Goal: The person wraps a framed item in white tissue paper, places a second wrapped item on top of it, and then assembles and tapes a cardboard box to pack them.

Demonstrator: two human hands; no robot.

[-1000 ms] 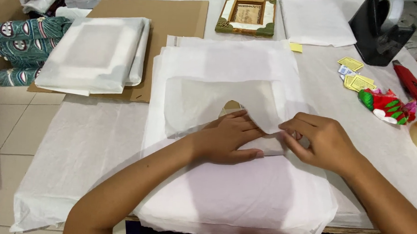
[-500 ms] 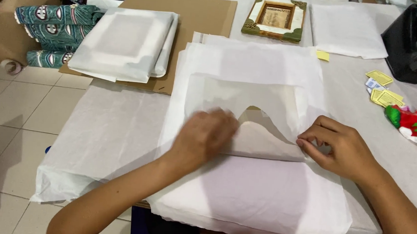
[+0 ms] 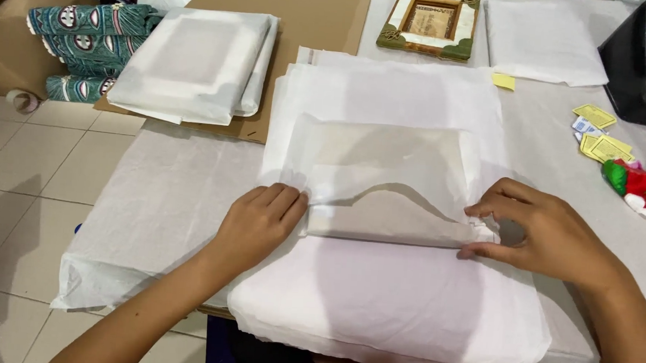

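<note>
While the left hand (image 3: pixel 257 218) lies flat on the tissue paper (image 3: pixel 384 163) and the right hand (image 3: pixel 540 232) pinches its folded corner, I judge the flat parcel (image 3: pixel 388 219) half wrapped, near flap unfolded

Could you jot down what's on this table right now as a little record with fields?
Left hand: flat on the left edge of a half-wrapped flat item
Right hand: pinching the tissue fold at its right edge
Beneath: stack of white tissue sheets
Far side: framed picture, wrapped parcels on cardboard
Right: yellow tags
</note>
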